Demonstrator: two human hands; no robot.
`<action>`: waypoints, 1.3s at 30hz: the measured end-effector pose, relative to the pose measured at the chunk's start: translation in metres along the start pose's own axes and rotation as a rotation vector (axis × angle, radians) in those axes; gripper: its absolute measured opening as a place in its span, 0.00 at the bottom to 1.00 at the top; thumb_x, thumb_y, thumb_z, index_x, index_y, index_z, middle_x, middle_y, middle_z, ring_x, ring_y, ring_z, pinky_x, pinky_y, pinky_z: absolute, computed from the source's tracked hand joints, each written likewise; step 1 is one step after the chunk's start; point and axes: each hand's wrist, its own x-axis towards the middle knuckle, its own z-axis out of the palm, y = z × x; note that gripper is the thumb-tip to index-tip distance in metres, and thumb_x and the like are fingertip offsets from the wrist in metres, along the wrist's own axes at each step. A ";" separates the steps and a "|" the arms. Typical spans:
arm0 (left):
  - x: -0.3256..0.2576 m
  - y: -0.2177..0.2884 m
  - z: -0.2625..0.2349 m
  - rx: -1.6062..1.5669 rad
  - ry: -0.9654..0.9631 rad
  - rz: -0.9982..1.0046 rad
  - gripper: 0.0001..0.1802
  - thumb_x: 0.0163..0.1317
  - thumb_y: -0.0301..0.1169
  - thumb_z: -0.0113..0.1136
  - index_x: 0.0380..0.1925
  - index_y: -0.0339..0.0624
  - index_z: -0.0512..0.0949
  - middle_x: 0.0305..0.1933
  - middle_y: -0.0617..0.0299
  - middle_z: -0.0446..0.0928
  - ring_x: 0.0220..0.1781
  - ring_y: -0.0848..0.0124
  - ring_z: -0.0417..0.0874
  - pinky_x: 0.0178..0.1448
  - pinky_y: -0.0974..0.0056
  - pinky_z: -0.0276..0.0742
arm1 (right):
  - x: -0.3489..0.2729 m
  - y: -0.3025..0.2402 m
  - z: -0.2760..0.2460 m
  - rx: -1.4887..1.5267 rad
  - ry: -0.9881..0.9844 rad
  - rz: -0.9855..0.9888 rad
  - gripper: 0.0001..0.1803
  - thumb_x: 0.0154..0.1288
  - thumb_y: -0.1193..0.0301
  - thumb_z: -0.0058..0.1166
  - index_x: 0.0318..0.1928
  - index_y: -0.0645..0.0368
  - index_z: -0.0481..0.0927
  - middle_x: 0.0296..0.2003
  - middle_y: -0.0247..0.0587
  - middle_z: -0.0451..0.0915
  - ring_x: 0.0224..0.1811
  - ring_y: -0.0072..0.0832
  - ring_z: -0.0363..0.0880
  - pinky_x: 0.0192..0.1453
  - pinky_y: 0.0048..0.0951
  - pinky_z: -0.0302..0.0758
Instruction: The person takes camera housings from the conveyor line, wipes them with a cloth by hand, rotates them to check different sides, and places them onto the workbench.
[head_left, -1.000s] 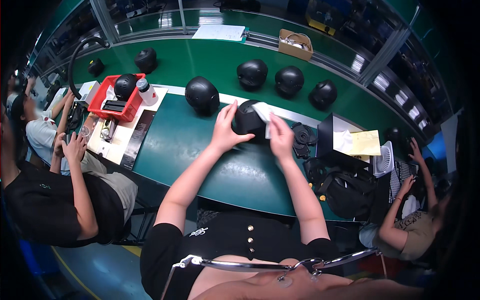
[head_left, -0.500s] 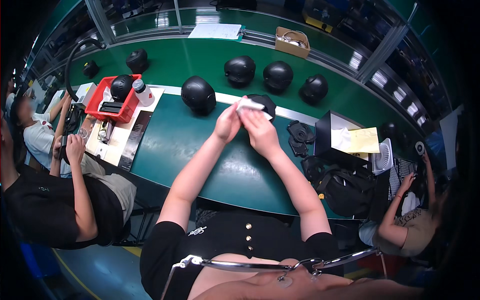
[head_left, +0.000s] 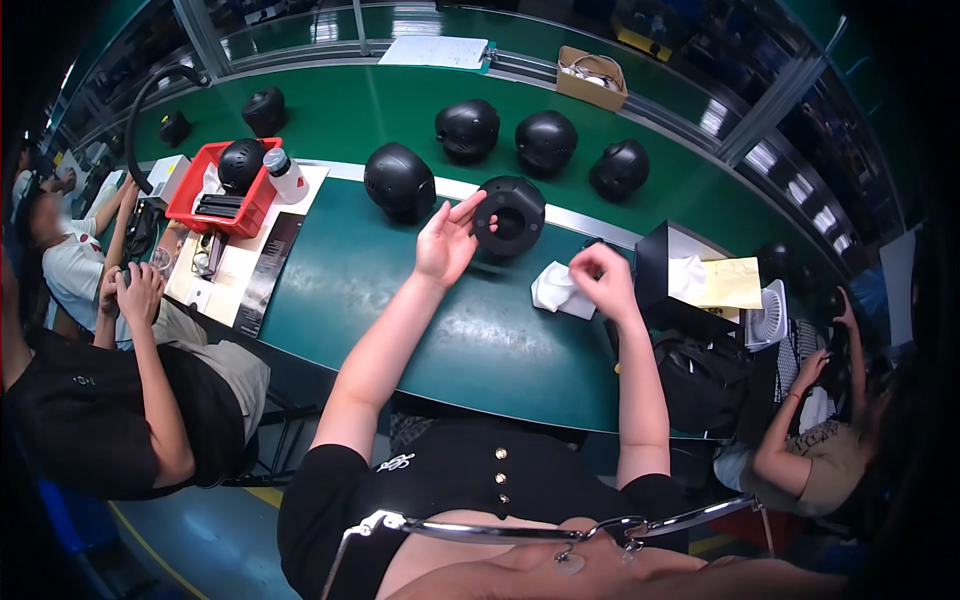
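My left hand [head_left: 448, 248] is raised over the green table with its fingers against a black round housing [head_left: 534, 215]. The housing's ring-shaped side with a round opening faces me, and a fingertip shows through the opening. To the right, a crumpled white cloth [head_left: 556, 290] lies on the table. My right hand [head_left: 608, 282] is just beside the cloth, fingers curled together above some black parts that it mostly covers. Whether anything is between those fingers is hidden. Another black rounded housing [head_left: 399, 182] stands left of the held one.
Several similar black housings, one [head_left: 546, 141] among them, stand on the green belt. A red bin [head_left: 262, 195] and a bottle [head_left: 287, 180] are at left. A black box [head_left: 655, 270], a backpack [head_left: 690, 385] and a white fan [head_left: 768, 315] sit right. A person [head_left: 110, 410] works at left.
My hands have moved apart. The white cloth has gone from the housing down to the table at right, with my right hand beside it. The housing is turned so its opening shows.
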 end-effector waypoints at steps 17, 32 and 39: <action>0.051 0.051 0.046 1.475 -0.256 0.440 0.37 0.60 0.33 0.66 0.70 0.45 0.66 0.70 0.50 0.65 0.72 0.54 0.66 0.72 0.52 0.66 | 0.075 -0.019 -0.044 0.792 0.225 0.195 0.39 0.51 0.67 0.71 0.64 0.63 0.70 0.54 0.42 0.77 0.55 0.33 0.78 0.60 0.34 0.74; 0.220 0.118 -0.003 2.489 0.436 -0.018 0.51 0.30 0.47 0.84 0.58 0.43 0.72 0.62 0.51 0.73 0.63 0.51 0.76 0.60 0.49 0.80 | 0.170 0.142 -0.124 -0.966 0.443 0.915 0.45 0.58 0.48 0.66 0.73 0.43 0.61 0.73 0.50 0.52 0.74 0.54 0.50 0.65 0.75 0.58; 0.152 0.224 0.017 2.572 0.657 -0.182 0.45 0.32 0.53 0.81 0.49 0.35 0.80 0.54 0.47 0.80 0.53 0.54 0.85 0.55 0.53 0.83 | 0.222 0.072 -0.090 -0.430 0.267 0.489 0.57 0.50 0.35 0.64 0.72 0.58 0.62 0.67 0.59 0.67 0.70 0.51 0.65 0.70 0.53 0.66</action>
